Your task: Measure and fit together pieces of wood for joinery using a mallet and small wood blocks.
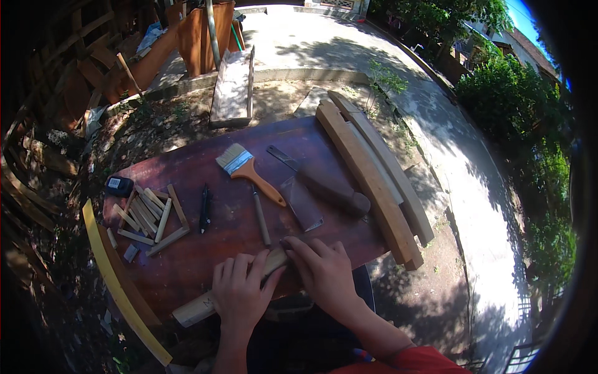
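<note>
A wooden bar is gripped by the left hand and right hand, fingers curled over it, at the table's near edge. Short sticks are piled, a paintbrush left unheld; what remains cannot be told.

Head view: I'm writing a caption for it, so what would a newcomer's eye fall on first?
Probably the person's left hand and right hand, both holding a wooden piece at the near edge of the reddish-brown table. Next, likely the orange-handled brush, lying with pale bristles toward the table's far side. The bright yellow strip along the table's left side may catch the eye too.
</note>
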Action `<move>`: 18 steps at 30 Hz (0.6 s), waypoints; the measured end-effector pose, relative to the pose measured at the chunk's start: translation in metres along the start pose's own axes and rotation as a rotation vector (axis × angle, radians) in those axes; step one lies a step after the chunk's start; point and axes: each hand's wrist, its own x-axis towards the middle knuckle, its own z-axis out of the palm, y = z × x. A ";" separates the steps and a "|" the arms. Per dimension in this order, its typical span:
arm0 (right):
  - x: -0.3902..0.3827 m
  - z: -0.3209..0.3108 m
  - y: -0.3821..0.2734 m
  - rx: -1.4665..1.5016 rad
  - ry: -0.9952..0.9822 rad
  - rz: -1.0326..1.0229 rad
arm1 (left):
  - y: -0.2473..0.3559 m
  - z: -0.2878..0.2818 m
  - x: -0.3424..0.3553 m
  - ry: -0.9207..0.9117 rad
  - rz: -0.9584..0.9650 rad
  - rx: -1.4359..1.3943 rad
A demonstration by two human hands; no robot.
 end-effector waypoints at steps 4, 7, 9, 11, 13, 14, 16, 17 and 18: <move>0.004 0.000 0.001 -0.019 -0.005 -0.021 | -0.001 -0.002 0.002 -0.007 -0.008 -0.029; 0.019 0.014 0.011 -0.078 0.084 -0.061 | 0.000 0.004 0.003 -0.006 -0.003 -0.064; 0.020 0.013 0.011 -0.093 0.080 -0.060 | 0.002 0.001 0.005 -0.003 -0.002 -0.066; 0.015 0.014 0.009 -0.095 0.067 -0.063 | 0.000 0.000 0.002 -0.006 -0.012 -0.056; 0.005 0.010 0.005 -0.029 0.064 -0.045 | -0.001 -0.001 0.001 -0.011 -0.028 -0.051; 0.002 0.008 0.004 -0.028 0.060 -0.047 | -0.001 -0.002 0.000 -0.011 -0.032 -0.050; -0.003 0.005 0.001 -0.082 0.042 -0.051 | 0.000 -0.003 0.001 -0.009 -0.020 -0.068; -0.001 0.006 0.002 -0.087 0.043 -0.048 | 0.001 -0.003 0.001 -0.010 -0.017 -0.074; 0.006 0.010 0.005 -0.064 0.062 -0.040 | 0.001 -0.002 0.001 -0.010 -0.013 -0.076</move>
